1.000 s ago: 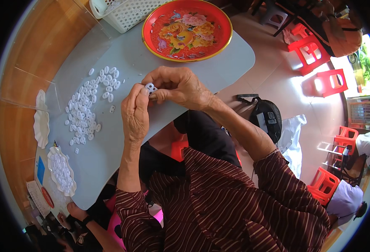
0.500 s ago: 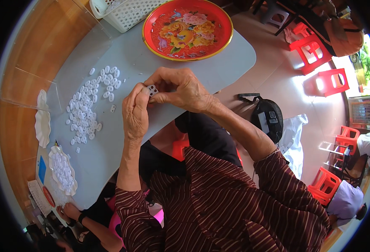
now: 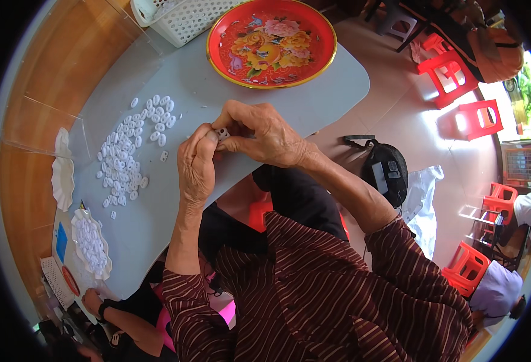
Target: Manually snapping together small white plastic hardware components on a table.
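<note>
White piece [image 3: 222, 133], pinched between our left fingers [image 3: 207, 145] and right fingers [image 3: 236, 144] | we judge it light, stiff, perhaps slippery | best held by its edges | loose pieces [image 3: 119, 164] left of our fingers

The small white plastic piece [image 3: 222, 133] in the grip has dark spots. Beyond the grip, a round, gold-rimmed red tray [image 3: 224, 37] wears pink-and-yellow florals (with some purple); nearer the body, a maroon cloth shirt [image 3: 320, 271] carries tan stripes.

Small white piece [image 3: 222, 133] between bare fingers [image 3: 236, 143]
</note>
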`<state>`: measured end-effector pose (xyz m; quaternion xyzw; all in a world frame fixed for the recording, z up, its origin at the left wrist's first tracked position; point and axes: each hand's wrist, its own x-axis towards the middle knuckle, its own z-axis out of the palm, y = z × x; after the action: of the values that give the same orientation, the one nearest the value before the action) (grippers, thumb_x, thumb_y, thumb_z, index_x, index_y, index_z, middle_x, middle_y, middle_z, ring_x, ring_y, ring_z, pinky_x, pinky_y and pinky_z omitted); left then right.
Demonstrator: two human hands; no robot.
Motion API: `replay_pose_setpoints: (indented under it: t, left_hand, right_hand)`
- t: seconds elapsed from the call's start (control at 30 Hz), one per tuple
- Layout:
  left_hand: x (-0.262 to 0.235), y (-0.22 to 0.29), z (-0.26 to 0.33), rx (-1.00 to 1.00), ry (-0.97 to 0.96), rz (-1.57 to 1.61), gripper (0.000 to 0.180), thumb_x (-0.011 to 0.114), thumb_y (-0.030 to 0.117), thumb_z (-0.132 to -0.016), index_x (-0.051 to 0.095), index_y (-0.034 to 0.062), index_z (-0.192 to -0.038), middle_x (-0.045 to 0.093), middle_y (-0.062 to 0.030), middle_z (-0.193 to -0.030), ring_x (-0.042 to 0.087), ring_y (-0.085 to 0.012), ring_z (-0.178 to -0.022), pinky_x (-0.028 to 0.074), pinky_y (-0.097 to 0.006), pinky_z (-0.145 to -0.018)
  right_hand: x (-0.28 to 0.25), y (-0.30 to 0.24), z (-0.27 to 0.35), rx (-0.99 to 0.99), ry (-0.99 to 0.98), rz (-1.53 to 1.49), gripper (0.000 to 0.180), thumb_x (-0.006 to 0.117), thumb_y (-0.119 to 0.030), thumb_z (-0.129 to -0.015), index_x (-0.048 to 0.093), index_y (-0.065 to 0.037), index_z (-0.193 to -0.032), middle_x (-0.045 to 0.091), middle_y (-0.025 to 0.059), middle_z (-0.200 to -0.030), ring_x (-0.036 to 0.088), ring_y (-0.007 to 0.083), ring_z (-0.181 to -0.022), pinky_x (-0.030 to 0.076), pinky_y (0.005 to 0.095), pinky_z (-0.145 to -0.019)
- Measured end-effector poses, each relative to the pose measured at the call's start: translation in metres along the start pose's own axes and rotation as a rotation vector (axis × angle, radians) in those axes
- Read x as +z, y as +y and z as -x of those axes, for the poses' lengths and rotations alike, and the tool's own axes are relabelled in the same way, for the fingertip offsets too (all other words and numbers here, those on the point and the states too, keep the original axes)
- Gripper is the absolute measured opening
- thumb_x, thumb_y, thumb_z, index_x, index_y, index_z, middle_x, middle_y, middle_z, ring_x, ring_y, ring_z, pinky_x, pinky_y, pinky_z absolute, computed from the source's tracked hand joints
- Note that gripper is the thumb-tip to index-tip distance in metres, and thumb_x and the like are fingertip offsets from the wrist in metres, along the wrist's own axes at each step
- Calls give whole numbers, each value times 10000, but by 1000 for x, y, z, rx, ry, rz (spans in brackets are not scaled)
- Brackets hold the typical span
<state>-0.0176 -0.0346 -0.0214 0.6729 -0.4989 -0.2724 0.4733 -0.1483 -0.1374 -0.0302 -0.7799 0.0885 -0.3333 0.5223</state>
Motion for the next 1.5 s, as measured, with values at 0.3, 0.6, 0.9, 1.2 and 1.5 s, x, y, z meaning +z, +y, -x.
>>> replay_pose_setpoints:
  t: [0.3,0.6,0.9,1.2,1.5]
  left_hand:
    - [0,-4,-2,21,-16,51,283,383,236,-880,440,-10,-753,406,-92,-623,366,-176,-582,328,-314,-553]
    - [-1,-7,1,95,-5,171,280,422,229,-940,444,11,-765,364,5,-634,323,-81,-627,307,-270,-542]
    - [0,-3,14,81,18,404,361,432,267,-969,503,1,-735,459,-12,-637,426,-101,-653,369,-251,-631]
    - [-9,-3,43,43,123,548,386,376,253,-990,469,13,-703,455,-30,-627,467,-144,-713,416,-293,-737]
    - [-13,-17,65,22,205,576,410,360,295,-993,494,-1,-743,514,-89,-741,467,-120,-672,393,-251,-695]
  right_hand:
    - [0,2,-1,-82,12,50,208,713,-51,-751,565,-8,-891,647,94,-768,631,226,-692,501,306,-630]
    - [-4,-8,1,160,-8,-210,184,663,-80,-839,595,7,-987,628,44,-776,592,86,-701,484,236,-631]
    - [-37,-27,-80,10,156,-15,137,607,-79,-869,599,30,-952,625,46,-759,590,83,-634,490,235,-572]
    - [-88,3,-203,-620,311,972,110,614,-117,-816,639,-13,-843,617,66,-680,583,154,-578,466,284,-538]
    - [66,2,-98,-391,-643,571,112,628,-26,-711,595,1,-814,555,114,-799,612,280,-745,506,384,-635]
